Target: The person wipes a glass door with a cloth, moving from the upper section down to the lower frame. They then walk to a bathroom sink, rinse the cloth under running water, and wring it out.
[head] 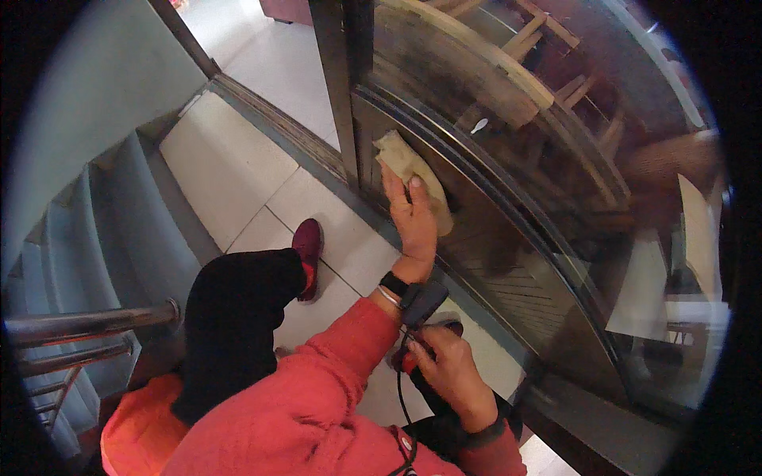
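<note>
My left hand (411, 217) lies with its fingers extended on a folded yellowish cloth (417, 172), against the dark lower panel of a glazed door (476, 238). A black watch and a pale bangle circle that wrist. Lower down, my right hand (449, 363) has its fingertips bent around a thin black cable (402, 387), close to a dark rectangular device (425, 302) beside the left wrist. How the device is held up is partly hidden.
Bluish stairs (119, 208) descend at the left, beside a metal handrail (95, 321). Pale floor tiles (250, 232) lie underfoot, bordered by a door track (280, 122). Wooden furniture (524, 35) shows in the glass. An orange item (143, 422) is at lower left.
</note>
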A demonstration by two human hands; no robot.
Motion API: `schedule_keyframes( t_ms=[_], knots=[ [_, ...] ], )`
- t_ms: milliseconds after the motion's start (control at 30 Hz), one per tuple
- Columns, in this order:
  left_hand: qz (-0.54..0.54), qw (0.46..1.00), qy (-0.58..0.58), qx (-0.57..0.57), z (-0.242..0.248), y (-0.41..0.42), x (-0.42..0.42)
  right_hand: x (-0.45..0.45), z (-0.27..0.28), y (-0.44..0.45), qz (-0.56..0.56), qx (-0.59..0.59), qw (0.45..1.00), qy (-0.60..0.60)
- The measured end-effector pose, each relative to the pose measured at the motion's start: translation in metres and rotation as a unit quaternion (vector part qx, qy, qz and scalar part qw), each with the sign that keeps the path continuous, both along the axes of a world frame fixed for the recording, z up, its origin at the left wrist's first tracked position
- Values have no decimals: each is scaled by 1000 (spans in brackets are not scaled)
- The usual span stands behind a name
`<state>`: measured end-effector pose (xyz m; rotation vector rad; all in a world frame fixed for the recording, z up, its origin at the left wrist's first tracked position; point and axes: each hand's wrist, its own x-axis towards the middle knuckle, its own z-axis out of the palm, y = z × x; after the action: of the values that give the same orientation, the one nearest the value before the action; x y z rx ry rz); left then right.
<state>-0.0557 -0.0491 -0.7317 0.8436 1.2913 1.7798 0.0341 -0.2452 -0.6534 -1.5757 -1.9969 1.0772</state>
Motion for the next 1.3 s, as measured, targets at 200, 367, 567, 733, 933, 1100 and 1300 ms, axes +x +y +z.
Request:
schedule_keyframes(
  t_ms=[200, 367, 567, 733, 933, 1100, 1300],
  knots=[
    [91, 989, 100, 54, 19, 0, -11, -9, 7, 3, 40, -19, 999, 29],
    [86, 986, 133, 62, 6, -20, 19, -13, 8, 7, 102, -33, 992, -62],
    [-56, 989, 77, 110, -26, -60, 32, -15, 4, -9, 180, -89, 974, -103],
    [-21, 995, 98, 12, -11, -63, 8, -9, 8, -16, 197, -143, 969, -44],
    [96, 985, 132, 51, 51, -49, -59, -18, 49, -48, 168, 6, 975, -145],
    [101, 991, 73, 50, 73, -37, -65, -18, 71, -54, 176, 35, 983, -47],
    [108, 978, 145, 107, 57, -19, 6, 17, 43, -46, 154, -36, 979, -126]
  ],
)
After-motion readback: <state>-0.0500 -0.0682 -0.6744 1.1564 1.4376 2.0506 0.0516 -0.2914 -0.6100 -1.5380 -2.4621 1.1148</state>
